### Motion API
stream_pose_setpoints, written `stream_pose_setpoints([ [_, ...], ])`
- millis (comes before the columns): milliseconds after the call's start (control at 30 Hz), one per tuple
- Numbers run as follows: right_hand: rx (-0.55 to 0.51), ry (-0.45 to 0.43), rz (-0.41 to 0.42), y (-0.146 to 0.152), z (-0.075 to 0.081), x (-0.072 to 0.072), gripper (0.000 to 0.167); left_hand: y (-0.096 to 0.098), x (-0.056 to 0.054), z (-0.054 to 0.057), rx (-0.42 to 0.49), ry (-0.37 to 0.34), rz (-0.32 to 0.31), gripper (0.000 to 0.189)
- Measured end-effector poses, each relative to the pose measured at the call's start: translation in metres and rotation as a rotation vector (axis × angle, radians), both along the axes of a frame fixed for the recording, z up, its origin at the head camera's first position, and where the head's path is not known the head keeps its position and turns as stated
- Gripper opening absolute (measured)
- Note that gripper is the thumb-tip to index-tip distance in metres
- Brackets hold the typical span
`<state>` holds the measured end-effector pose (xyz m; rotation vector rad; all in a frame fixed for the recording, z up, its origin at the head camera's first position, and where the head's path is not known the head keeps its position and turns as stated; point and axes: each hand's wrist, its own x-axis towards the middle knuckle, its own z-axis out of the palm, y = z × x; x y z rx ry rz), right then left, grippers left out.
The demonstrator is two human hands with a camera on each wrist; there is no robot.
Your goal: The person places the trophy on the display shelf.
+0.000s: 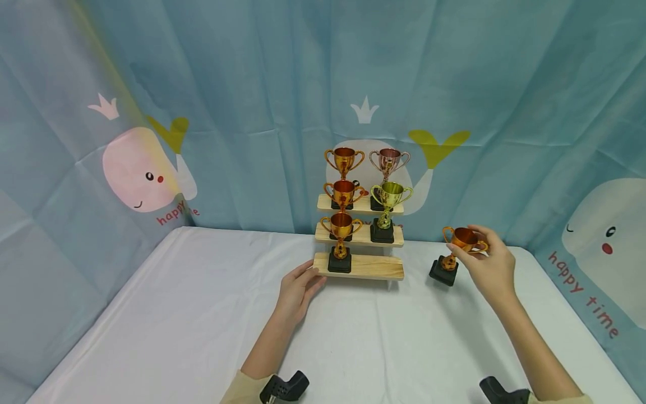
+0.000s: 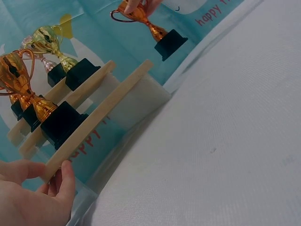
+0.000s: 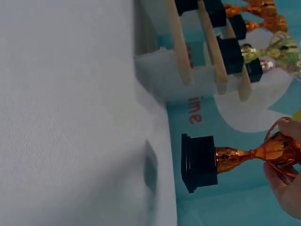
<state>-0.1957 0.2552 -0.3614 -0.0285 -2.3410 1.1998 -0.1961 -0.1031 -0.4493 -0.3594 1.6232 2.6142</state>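
My left hand pinches the left end of the lowest board of a three-step wooden display stand, thumb on top and fingers beneath in the left wrist view. On the right, my right hand grips a copper-orange trophy cup by its bowl, fingers about the handles. This trophy leans, its black base raised above the table. Copper-orange trophies stand along the stand's left side, the front one on the lowest board. At the right are a yellow-gold trophy on the middle board and a rose-pink trophy on the top board.
A white cloth covers the table. Behind and beside it hangs a blue curtain printed with whales and lettering, close behind the stand. Translucent side supports carry the boards. A black device sits at each wrist.
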Motion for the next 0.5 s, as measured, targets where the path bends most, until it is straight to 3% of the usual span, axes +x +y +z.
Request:
stream_pose_setpoints([
  [500,0.036,0.03,0.114,-0.029,0.012,0.01,0.055,0.0,-0.001,0.0,-0.005,-0.003,0.005,0.049],
])
